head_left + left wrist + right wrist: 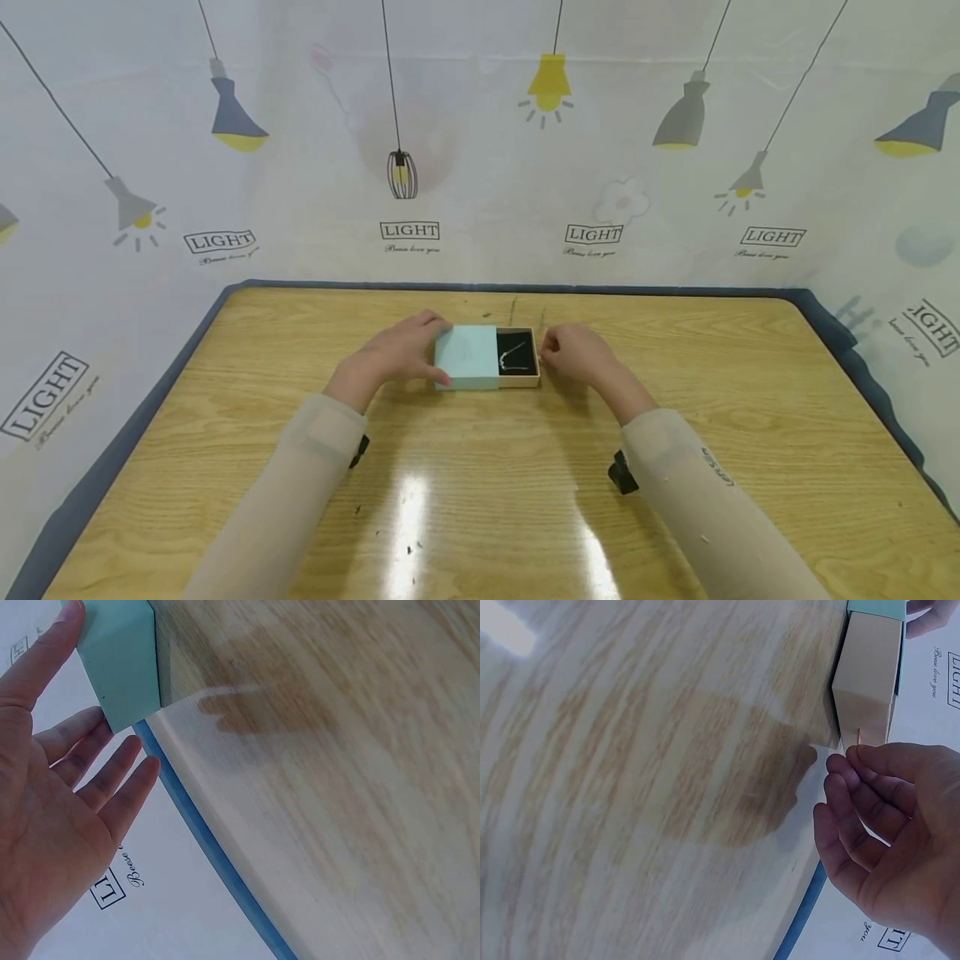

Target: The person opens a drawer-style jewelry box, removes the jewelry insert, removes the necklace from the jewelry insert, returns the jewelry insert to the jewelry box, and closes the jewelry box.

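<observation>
- The mint-green cover [467, 358] of a small box lay on the wood-grain table [480, 483], between the two hands, near the table's far edge.
- The left hand [397, 350] held the cover's left end, thumb at the near side and fingers at the far side, spread about as wide as the box.
- From the cover's right end a beige drawer [519, 382] stuck out partway; on its black lining [528, 357] lay a thin silvery chain [502, 360].
- The right hand [581, 354] was narrowed to a pinch, thumb and fingertip on a thin tab [859, 736] at the drawer's outer end (the tab was too small to make out from the head view).
- Behind the table hung a white backdrop [480, 167] printed with lamps and "LIGHT".
</observation>
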A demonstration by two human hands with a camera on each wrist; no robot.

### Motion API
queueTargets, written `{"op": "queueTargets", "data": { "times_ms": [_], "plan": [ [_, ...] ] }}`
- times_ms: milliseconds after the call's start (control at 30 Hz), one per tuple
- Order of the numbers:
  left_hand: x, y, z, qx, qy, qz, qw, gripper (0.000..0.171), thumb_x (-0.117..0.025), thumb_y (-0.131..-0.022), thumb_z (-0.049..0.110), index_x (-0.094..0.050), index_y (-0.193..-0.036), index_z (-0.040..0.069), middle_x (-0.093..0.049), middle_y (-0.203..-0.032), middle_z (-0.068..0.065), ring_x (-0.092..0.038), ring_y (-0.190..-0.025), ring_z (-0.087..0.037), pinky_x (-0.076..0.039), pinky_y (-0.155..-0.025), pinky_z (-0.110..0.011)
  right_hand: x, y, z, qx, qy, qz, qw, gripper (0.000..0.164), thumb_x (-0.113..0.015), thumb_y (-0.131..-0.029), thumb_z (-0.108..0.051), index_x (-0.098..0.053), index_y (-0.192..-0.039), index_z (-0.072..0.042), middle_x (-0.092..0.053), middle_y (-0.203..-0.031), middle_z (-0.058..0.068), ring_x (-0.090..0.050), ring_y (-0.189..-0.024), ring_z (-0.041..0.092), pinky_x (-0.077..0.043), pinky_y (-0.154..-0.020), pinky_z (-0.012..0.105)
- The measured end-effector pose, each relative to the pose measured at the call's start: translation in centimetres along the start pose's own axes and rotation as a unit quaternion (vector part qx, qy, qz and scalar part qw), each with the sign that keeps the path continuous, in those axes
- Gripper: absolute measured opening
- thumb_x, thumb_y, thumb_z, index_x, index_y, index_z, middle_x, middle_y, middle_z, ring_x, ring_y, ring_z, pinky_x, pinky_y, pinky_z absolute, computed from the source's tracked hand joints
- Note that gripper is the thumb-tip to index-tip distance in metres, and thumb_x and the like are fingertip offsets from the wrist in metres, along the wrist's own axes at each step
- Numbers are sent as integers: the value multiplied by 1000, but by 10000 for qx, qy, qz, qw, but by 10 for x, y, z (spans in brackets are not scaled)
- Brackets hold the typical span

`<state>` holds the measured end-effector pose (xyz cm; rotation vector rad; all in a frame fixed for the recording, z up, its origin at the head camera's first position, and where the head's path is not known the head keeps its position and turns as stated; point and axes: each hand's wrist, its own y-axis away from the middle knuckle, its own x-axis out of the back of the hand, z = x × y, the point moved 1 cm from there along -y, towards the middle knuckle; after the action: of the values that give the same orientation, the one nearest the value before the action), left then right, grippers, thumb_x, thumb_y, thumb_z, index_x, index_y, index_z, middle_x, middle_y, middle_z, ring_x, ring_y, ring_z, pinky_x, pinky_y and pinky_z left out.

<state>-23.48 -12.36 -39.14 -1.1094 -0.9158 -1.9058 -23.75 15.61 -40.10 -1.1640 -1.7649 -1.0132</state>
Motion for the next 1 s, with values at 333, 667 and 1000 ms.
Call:
{"op": "queueTargets", "data": {
  "times_ms": [333,667,1000],
  "plan": [
    [1,1,1,14,-8,-11,10000,94,-83,-78,46,-38,-153,10,-38,-157,-9,-39,-144,-30,-36,-120,-49,1,0,3,27,-31,27,10000,15,-60,-97,-17,-69,-93,-6,-68,-90,8,-58,-80,20,-50,-73,33],
    [1,1,1,2,-69,-35,10000,94,-83,-78,47,-38,-153,11,-38,-157,-9,-39,-144,-30,-37,-119,-49,2,2,5,84,53,75,9999,15,-61,-97,-18,-69,-91,-7,-68,-87,7,-58,-79,20,-51,-73,35],
    [0,0,-1,18,-92,-50,9999,93,-81,-79,48,-37,-153,11,-37,-157,-9,-39,-144,-30,-38,-119,-49,2,2,7,44,67,46,10000,15,-61,-98,-19,-69,-91,-8,-67,-86,6,-58,-78,20,-50,-71,33]
  ]
}}
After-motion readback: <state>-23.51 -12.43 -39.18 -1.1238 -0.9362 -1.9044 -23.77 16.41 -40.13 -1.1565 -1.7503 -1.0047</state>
